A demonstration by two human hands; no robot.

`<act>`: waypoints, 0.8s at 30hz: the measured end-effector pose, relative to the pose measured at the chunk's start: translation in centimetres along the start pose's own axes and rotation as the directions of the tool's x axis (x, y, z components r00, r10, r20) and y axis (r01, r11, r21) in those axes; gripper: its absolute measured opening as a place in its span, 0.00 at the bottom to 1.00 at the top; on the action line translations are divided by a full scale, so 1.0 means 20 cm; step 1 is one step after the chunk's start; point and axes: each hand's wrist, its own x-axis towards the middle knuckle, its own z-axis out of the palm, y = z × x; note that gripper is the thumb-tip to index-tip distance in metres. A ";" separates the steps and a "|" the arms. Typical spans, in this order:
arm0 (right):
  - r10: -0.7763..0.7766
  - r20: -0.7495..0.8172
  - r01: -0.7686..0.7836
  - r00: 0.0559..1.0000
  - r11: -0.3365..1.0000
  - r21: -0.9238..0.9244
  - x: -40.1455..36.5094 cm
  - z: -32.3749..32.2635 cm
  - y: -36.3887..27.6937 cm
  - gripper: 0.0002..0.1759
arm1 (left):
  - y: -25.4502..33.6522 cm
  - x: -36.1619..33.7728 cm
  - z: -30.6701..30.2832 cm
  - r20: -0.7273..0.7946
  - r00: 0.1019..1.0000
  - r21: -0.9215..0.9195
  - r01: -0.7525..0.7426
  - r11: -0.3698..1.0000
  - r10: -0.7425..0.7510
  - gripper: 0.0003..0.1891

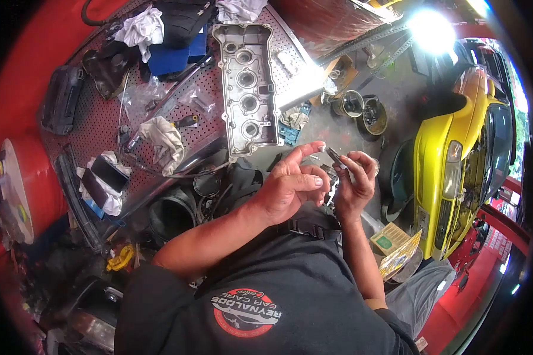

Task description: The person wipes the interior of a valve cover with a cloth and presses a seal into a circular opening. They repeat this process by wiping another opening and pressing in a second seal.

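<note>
My left hand (293,184) is raised in front of my body with its index finger stretched out and the other fingers loosely curled. A whitish smear shows on that fingertip. Close beside it, my right hand (355,184) pinches a small dark, slim object (333,155) between thumb and fingers, its end near the left index fingertip. Just beyond my hands, a metal engine valve cover (226,112) lies open side up on the perforated metal table (201,127), with several round openings along its middle.
Rags (161,142), a blue box (175,58), a screwdriver (186,121) and a phone-like dark slab (109,173) lie on the table. Round containers (350,103) stand on the floor beyond. A yellow car (450,160) is at the right, near a small green-and-yellow box (389,239).
</note>
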 end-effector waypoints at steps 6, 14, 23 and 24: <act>-0.006 0.001 0.006 1.000 1.000 0.029 0.02 0.00 -0.01 0.16 | -0.01 -0.03 0.00 0.065 0.997 -0.134 -0.039 0.990 0.048 0.40; -0.055 0.033 0.054 0.998 0.998 0.026 0.02 0.03 -0.02 0.18 | -0.03 -0.05 -0.02 0.111 0.990 -0.233 -0.061 0.970 0.089 0.39; -0.089 0.030 0.089 0.996 0.996 0.015 0.04 0.08 -0.04 0.18 | -0.03 -0.06 -0.02 0.099 0.991 -0.279 -0.054 0.959 0.085 0.40; -0.094 0.030 0.094 0.995 0.996 0.008 0.04 0.08 -0.04 0.18 | -0.03 -0.07 -0.02 0.100 0.991 -0.273 -0.057 0.960 0.087 0.40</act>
